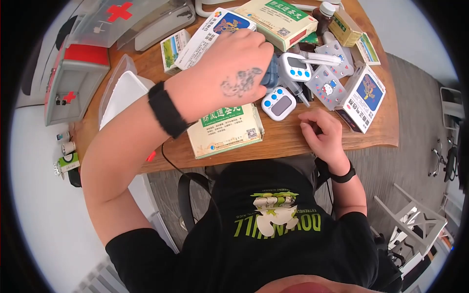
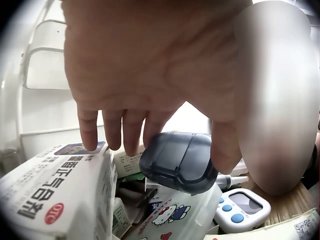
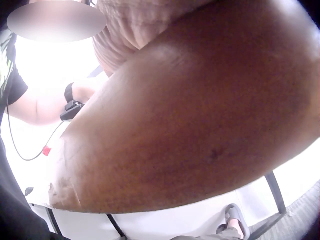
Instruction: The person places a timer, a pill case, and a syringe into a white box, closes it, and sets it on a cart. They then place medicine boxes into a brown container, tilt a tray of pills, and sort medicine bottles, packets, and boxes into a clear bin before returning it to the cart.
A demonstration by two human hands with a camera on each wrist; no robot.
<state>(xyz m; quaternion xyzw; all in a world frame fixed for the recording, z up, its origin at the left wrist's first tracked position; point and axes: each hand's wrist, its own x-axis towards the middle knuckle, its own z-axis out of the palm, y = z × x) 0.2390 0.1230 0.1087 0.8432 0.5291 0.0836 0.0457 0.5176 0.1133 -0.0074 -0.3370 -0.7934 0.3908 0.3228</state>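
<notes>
A dark blue pill case (image 2: pixel 180 162) sits beneath the left hand (image 1: pixel 234 73), pinched between its thumb and fingers. Just beside that thumb lies a white timer (image 1: pixel 278 103). The right hand (image 1: pixel 323 132), loosely curled around nothing, is at the near edge of the tabletop (image 1: pixel 383 128).
</notes>
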